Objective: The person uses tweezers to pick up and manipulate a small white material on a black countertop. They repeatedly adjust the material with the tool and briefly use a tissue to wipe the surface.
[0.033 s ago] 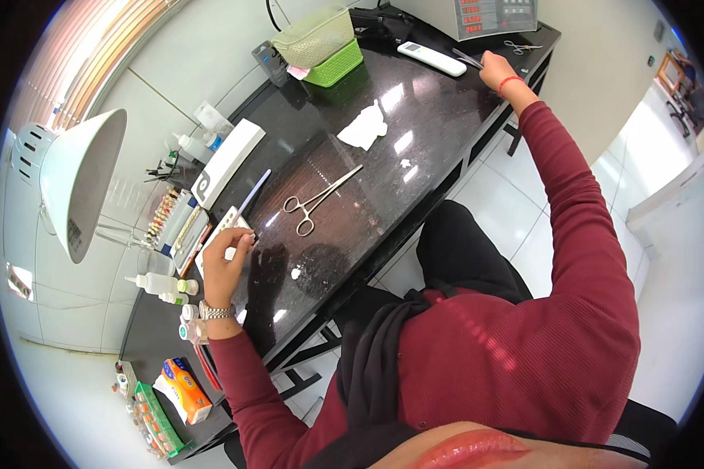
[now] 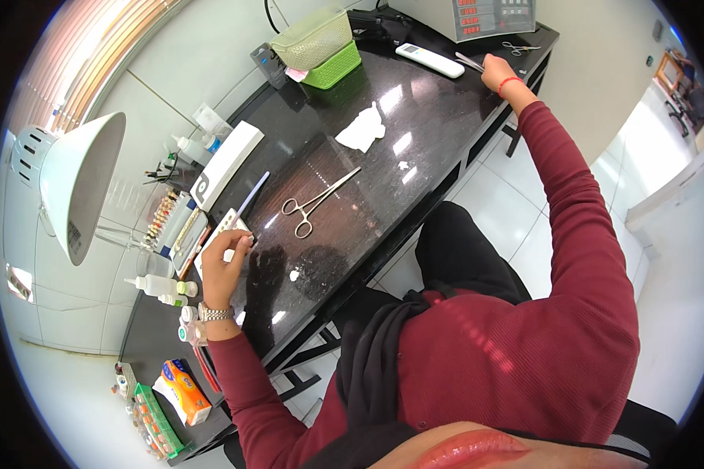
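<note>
My left hand is over the near left part of the black table. Its thumb and forefinger are pinched together on something too small to make out. Beside that hand lies a white palette with small wells, and a slim lilac stick rests against it. Far to the right, my right hand is closed around slim metal tweezers, which point left near a white handheld device. Metal locking forceps lie between the two hands.
A crumpled white tissue and a white crumb lie on the tabletop. Small scissors-like clamps sit past my right hand, by a grey display unit. A lamp, bottles and a green basket line the wall side.
The tweezers' tips have come slightly lower, with my right hand almost in place. My left hand keeps its pinch. The view has shifted a little.
</note>
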Motion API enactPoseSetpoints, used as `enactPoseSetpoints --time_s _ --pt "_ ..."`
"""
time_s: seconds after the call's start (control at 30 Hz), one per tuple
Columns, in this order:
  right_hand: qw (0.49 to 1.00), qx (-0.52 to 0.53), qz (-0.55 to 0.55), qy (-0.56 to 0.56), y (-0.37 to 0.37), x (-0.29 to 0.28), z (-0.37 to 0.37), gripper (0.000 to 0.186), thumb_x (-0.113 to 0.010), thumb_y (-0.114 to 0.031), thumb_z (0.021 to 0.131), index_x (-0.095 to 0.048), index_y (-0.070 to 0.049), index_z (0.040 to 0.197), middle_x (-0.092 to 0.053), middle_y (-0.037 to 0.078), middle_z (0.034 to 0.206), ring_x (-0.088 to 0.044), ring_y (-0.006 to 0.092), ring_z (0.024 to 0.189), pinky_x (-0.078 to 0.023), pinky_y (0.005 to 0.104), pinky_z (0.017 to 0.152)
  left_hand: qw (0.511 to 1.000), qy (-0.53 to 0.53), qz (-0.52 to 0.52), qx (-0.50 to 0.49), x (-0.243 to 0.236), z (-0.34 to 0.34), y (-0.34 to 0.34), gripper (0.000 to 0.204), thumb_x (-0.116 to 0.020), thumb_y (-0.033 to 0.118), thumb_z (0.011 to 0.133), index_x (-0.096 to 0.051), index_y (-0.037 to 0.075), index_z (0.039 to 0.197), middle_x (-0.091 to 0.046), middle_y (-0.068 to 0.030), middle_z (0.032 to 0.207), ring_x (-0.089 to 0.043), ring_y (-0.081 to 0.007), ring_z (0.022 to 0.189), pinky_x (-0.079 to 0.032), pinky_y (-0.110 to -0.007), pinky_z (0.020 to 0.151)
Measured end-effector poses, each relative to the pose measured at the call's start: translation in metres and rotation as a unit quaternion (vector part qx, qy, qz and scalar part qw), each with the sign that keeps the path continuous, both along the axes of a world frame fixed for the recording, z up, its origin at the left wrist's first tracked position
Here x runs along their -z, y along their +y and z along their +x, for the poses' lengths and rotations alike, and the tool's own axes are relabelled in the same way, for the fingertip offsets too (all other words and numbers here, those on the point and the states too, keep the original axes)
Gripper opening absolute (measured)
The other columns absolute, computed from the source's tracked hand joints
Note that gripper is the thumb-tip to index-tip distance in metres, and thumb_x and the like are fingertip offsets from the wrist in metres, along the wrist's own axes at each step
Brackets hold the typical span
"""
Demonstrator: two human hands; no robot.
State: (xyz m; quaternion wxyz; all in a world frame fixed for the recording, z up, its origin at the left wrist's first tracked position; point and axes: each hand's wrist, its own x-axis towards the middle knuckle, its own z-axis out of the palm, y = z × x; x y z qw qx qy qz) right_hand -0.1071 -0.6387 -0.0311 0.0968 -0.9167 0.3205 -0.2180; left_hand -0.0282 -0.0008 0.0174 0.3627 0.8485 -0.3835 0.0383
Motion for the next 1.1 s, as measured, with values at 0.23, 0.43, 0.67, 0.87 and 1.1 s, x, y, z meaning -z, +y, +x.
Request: enactPoseSetpoints --time_s 0.23,0.43,0.67,0.87,1.1 --pt "0.997 -0.003 -0.046 0.057 -0.002 0.006 0.008 0.017 -0.055 -0.003 0.086 -0.066 0.002 0.099 -0.066 0.027 0.104 -0.063 0.0416 0.104 -0.051 0.0469 0.088 0.999 0.023 -0.013 -0.021 0.008 0.009 0.004 0.012 -0.064 0.009 0.093 -0.067 -0.002 0.096 -0.068 -0.0061 0.082 -0.065 -0.0120 0.072 -0.050 -0.025 0.069" --pt "0.993 0.025 -0.072 0.093 0.019 -0.001 0.014 0.023 -0.054 -0.010 0.091 -0.069 -0.005 0.107 -0.068 0.018 0.112 -0.064 0.0370 0.106 -0.052 0.0462 0.088 1.000 -0.001 -0.016 -0.025 0.008 0.009 0.003 0.012 -0.064 0.009 0.092 -0.067 -0.002 0.096 -0.068 -0.0061 0.082 -0.065 -0.0125 0.072 -0.050 -0.026 0.069" --pt "0.960 -0.270 -0.035 -0.068 0.094 -0.048 0.010 0.030 -0.064 -0.023 0.090 -0.063 -0.006 0.115 -0.066 0.012 0.112 -0.063 0.0293 0.108 -0.050 0.0419 0.091 1.000 0.013 0.005 -0.025 0.012 0.012 0.002 0.013 -0.064 0.011 0.092 -0.068 -0.001 0.098 -0.069 -0.0065 0.083 -0.066 -0.0133 0.073 -0.051 -0.026 0.069" --pt "0.835 -0.550 -0.031 -0.017 0.190 -0.047 0.028 0.037 -0.063 -0.020 0.091 -0.061 -0.009 0.126 -0.059 0.013 0.130 -0.057 0.0320 0.119 -0.046 0.0399 0.100 1.000 0.010 0.012 -0.022 0.009 0.007 0.003 0.013 -0.063 0.010 0.092 -0.069 0.000 0.098 -0.069 -0.0066 0.084 -0.066 -0.0135 0.072 -0.050 -0.026 0.069" --pt "0.879 -0.453 -0.145 0.023 0.177 0.005 0.091 0.036 -0.047 -0.007 0.092 -0.065 -0.013 0.123 -0.065 0.014 0.122 -0.064 0.0346 0.108 -0.050 0.0409 0.096 0.999 0.036 -0.008 -0.016 0.014 0.011 0.007 0.014 -0.065 0.012 0.092 -0.069 0.000 0.099 -0.069 -0.0067 0.084 -0.065 -0.0127 0.072 -0.050 -0.025 0.069"
